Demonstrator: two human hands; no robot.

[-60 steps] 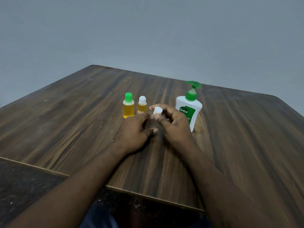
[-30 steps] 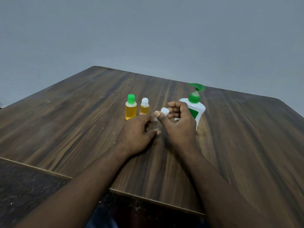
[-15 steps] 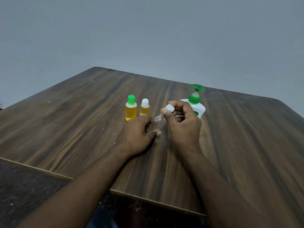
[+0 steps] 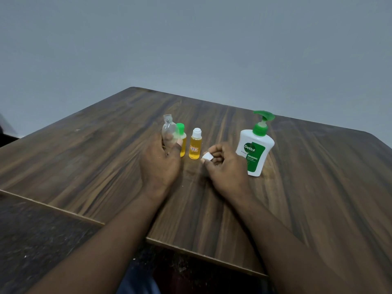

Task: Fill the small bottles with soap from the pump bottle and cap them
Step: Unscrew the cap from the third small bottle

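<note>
My left hand (image 4: 160, 160) grips a clear empty small bottle (image 4: 168, 129), held upright with its neck uncapped. It stands just in front of a yellow-filled bottle with a green cap (image 4: 181, 141), which it partly hides. A second yellow-filled bottle with a white cap (image 4: 195, 144) stands to the right of that one. My right hand (image 4: 226, 166) pinches a small white cap (image 4: 207, 156) between thumb and fingers, low over the table. The white pump bottle with a green pump (image 4: 255, 148) stands upright just right of my right hand.
Everything sits on a dark wooden table (image 4: 84, 158) whose near edge runs diagonally below my forearms. A plain grey wall rises behind the table. A dark speckled floor shows at lower left.
The white cap has come off the clear bottle. My left hand carried the bottle left and upward, while my right hand drew apart with the cap and lowered toward the table.
</note>
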